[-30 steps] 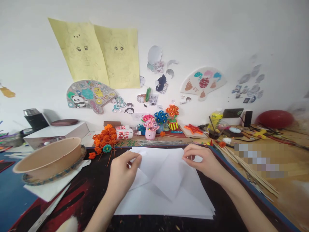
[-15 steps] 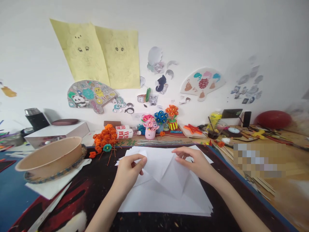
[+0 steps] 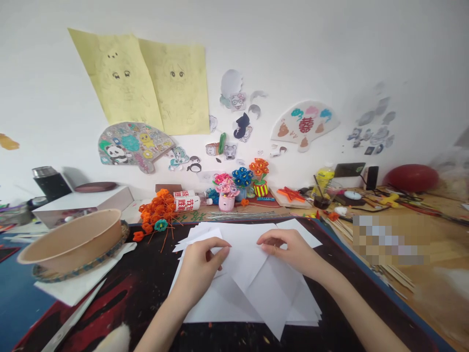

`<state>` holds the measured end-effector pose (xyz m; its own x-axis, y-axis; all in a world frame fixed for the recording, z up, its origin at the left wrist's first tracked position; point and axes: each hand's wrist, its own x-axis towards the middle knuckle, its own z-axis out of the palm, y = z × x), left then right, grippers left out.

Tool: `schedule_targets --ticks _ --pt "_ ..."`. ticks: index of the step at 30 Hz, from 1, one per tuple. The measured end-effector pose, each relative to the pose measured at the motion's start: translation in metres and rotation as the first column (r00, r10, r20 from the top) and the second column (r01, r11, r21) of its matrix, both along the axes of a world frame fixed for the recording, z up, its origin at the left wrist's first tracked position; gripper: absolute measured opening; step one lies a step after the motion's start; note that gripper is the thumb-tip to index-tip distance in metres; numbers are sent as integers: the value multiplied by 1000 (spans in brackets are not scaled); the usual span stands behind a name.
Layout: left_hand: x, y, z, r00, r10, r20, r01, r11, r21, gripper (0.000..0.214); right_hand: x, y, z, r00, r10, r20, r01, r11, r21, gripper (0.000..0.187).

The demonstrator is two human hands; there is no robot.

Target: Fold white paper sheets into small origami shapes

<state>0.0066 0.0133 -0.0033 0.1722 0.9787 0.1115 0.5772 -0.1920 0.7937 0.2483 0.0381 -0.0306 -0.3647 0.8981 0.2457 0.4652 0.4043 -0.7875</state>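
Observation:
A folded sheet of white paper (image 3: 271,287) is held over a loose stack of white paper (image 3: 205,305), with a pointed corner hanging past the stack's front edge. My left hand (image 3: 205,259) pinches the folded sheet between thumb and forefinger at its left side. On the other side, my right hand (image 3: 284,247) pinches it near its upper right edge, thumb against forefinger. White on white makes the sheet's exact outline hard to make out. The stack lies on a dark mat (image 3: 216,337), its sheets fanned unevenly.
At left stand a beige bowl (image 3: 69,239) on a woven ring and a pair of scissors (image 3: 73,318). Orange pipe-cleaner flowers (image 3: 157,210), a bottle (image 3: 188,201) and small flower pots (image 3: 226,201) line the back. Thin sticks (image 3: 395,276) lie at right.
The folded sheet has turned and shifted toward me, its corner now pointing down past the stack. My left hand moved slightly right, and my right hand closed in on the paper.

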Motion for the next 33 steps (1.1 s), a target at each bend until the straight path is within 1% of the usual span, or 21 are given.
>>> schedule_targets --ticks 6,10,15,18,20,22,23,25,27,28,30,31,33 --pt "3 -2 0 998 -27 -65 29 999 31 23 -5 -7 1 998 61 8 -61 998 7 19" --pt "6 -6 2 991 -43 -124 54 995 89 18 -7 -10 3 998 56 -3 -56 998 2 17" --pt "10 -10 -2 955 -40 -294 97 979 182 16 -10 -11 5 997 72 2 -72 997 23 17" --pt "11 -9 -5 949 -22 -314 88 976 198 18 -9 -9 2 999 44 17 -45 999 20 19" --pt "9 -8 -4 965 -4 -262 57 979 194 18 -5 -5 -1 999 -27 22 27 1000 16 21" --pt "5 -5 -3 986 45 -161 -12 980 197 17 1 -1 -4 987 -161 -4 161 987 20 24" --pt "3 -3 -3 992 79 -98 -59 979 197 17 4 2 -5 970 -240 -37 241 970 20 26" --pt "-1 0 -4 990 133 54 -141 974 179 18 10 7 -6 912 -389 -130 394 919 8 33" --pt "-3 3 -6 963 139 229 -170 978 122 22 14 11 -6 845 -491 -211 498 867 -26 40" --pt "-3 4 -7 939 132 318 -167 982 86 23 15 12 -7 828 -505 -241 507 860 -61 44" --pt "-1 3 -9 871 131 474 -151 988 5 26 14 13 -7 841 -466 -275 442 885 -149 49" --pt "1 1 -9 834 138 534 -139 990 -39 26 13 13 -8 863 -415 -287 372 908 -194 50" --pt "6 -3 -8 767 157 622 -88 986 -141 26 8 9 -9 916 -261 -305 178 945 -274 51"
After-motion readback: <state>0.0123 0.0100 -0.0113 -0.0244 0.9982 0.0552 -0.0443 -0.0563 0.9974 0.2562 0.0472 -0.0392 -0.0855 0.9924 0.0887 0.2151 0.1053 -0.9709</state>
